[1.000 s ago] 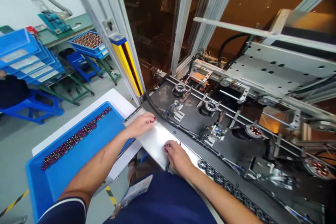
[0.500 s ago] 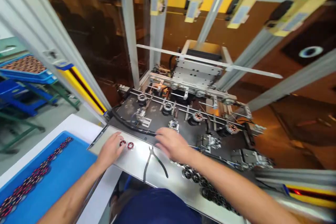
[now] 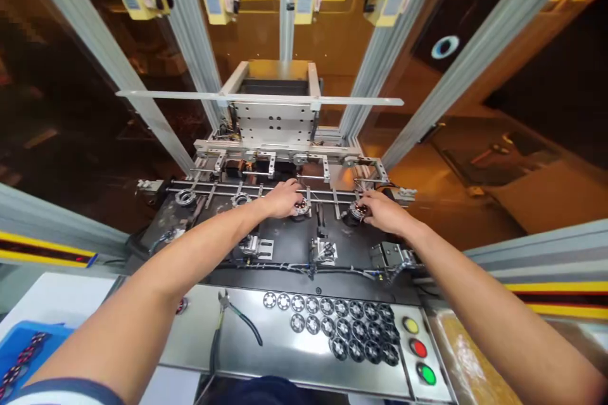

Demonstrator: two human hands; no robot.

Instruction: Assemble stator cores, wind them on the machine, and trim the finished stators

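My left hand reaches over the black machine bed, its fingers closed on a small ring-shaped motor stator in the third round holder from the left. At the fourth holder, my right hand has thumb and fingers around another stator; the fingertips are partly hidden. The first holder and second holder show open metal rings. On the steel ledge, a red-and-dark stator lies partly behind my left forearm.
Wire cutters lie on the ledge beside rows of black slotted rings. Yellow, red and green buttons sit at its right end. A blue tray with stators stands at lower left. Frame posts and a crossbar surround the bed.
Both hands have moved forward from the ledge to the third and fourth holders. My left hand has left the red stators on the ledge. The view has swung right.
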